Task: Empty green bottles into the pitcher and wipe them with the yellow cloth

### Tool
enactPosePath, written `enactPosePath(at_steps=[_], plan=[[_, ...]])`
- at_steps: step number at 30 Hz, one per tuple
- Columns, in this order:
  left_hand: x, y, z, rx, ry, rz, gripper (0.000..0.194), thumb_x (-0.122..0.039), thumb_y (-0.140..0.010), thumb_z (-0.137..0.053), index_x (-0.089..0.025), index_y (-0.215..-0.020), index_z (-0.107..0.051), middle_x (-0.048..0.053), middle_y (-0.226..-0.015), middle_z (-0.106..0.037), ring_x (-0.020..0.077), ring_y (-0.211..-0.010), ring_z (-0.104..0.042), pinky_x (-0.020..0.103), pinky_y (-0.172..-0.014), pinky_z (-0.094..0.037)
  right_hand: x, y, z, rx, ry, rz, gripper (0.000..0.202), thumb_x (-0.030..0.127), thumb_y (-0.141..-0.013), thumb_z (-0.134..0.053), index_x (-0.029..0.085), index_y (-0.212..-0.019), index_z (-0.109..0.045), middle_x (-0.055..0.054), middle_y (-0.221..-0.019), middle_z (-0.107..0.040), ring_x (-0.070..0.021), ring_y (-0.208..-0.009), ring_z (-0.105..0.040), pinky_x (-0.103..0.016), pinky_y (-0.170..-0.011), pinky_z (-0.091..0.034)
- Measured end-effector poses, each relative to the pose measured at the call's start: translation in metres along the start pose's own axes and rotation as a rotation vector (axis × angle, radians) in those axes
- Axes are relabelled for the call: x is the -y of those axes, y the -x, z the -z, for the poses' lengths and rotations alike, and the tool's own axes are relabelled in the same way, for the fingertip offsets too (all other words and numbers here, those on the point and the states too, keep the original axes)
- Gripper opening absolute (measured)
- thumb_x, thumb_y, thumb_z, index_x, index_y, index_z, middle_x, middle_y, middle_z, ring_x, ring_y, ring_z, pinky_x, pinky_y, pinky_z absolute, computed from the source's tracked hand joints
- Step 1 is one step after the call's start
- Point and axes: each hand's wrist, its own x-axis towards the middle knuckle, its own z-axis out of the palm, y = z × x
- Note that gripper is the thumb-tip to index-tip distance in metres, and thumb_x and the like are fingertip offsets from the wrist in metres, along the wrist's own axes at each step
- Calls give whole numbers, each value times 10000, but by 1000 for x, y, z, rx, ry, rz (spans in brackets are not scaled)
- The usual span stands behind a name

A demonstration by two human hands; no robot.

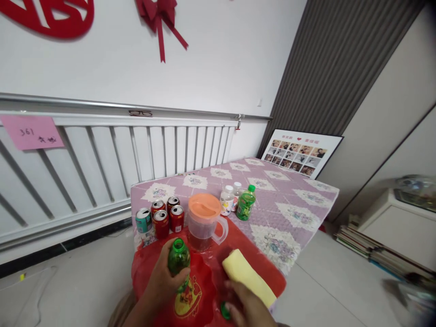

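My left hand [166, 277] is wrapped around an uncapped green plastic bottle [177, 261], held upright over the red tray [150, 268] with its printed yellow design. At the lower right, my right hand [247, 306] has its fingers at a green bottle cap [225, 310], which seems pinched between them. Right beside that hand lies a rolled or folded pale yellow cloth [250, 274]. A clear plastic pitcher [200, 234] with an orange lid stands just beyond the bottle, its handle toward the right.
Several opened drink cans [161, 222] cluster left of the pitcher. Two white-capped bottles [226, 200] and a capped green bottle [245, 203] stand to its right. A floral tablecloth [272, 240] covers the table. Behind is a white radiator [163, 147]; a photo board [301, 152] leans at the far end.
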Motion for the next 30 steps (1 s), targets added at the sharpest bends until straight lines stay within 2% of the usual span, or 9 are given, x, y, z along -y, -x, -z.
enactPosePath(at_steps=[3,5,7,9,13,17,23,26,30], plan=[[-2,2,-2,-28,37,-5,590,-231,-668,-635,-195,-1219,-427,78,-1160,-624,251,-1034,-636,400,-900,-518,14,-30,25,-85,-102,-91,391,430,-796,-531,222,-1108,-643,-95,-1132,-692,-258,-1017,-651,-365,-869,-526],[-2,2,-3,-25,64,11,581,-231,-679,-638,-197,-1219,-425,85,-1157,-623,253,-1029,-638,407,-894,-519,23,-52,38,-180,-245,-116,445,461,-787,-551,213,-1152,-611,-112,-1195,-656,-266,-1110,-599,-399,-954,-466],[0,1,-5,-16,89,20,591,-223,-685,-638,-197,-1231,-412,92,-1153,-622,250,-1012,-643,406,-877,-527,31,-73,45,-219,-449,-131,476,475,-743,-615,202,-1133,-614,-114,-1218,-642,-280,-1148,-568,-435,-1008,-409],[3,1,-7,-27,103,18,614,-210,-673,-645,-190,-1240,-409,101,-1172,-614,249,-1027,-635,404,-888,-520,36,-90,46,-231,-544,-135,479,495,-726,-643,203,-1105,-623,-102,-1205,-652,-274,-1139,-568,-428,-1003,-407],[10,0,-12,-66,102,21,638,-202,-657,-642,-169,-1254,-420,125,-1241,-580,259,-1109,-595,414,-958,-479,39,-112,34,-225,-613,-192,450,565,-752,-607,198,-1009,-655,-86,-1077,-707,-249,-1004,-629,-340,-797,-493],[12,-1,-16,-64,106,21,648,-187,-649,-630,-148,-1257,-412,150,-1278,-553,267,-1155,-567,430,-999,-447,36,-126,15,-229,-694,-233,475,627,-744,-577,175,-865,-657,-54,-848,-719,-207,-811,-651,-284,-662,-477],[15,-3,-20,-70,140,-8,639,-175,-641,-635,-159,-1243,-420,154,-1281,-556,276,-1172,-557,456,-1024,-424,38,-141,-8,-292,-791,-209,462,634,-702,-610,186,-813,-647,11,-678,-650,-155,-628,-580,-238,-545,-419],[15,-4,-20,-64,143,4,651,-179,-635,-643,-172,-1247,-422,141,-1289,-557,279,-1197,-541,446,-1036,-417,43,-145,-11,-335,-813,-200,404,603,-704,-625,203,-657,-587,55,-535,-552,-129,-515,-496,-236,-514,-380],[13,-5,-18,-47,156,6,656,-177,-633,-638,-160,-1252,-420,147,-1286,-559,277,-1201,-536,433,-1037,-417,51,-148,-9,-358,-825,-197,415,580,-684,-648,225,-536,-491,69,-459,-481,-123,-448,-437,-248,-473,-341]])
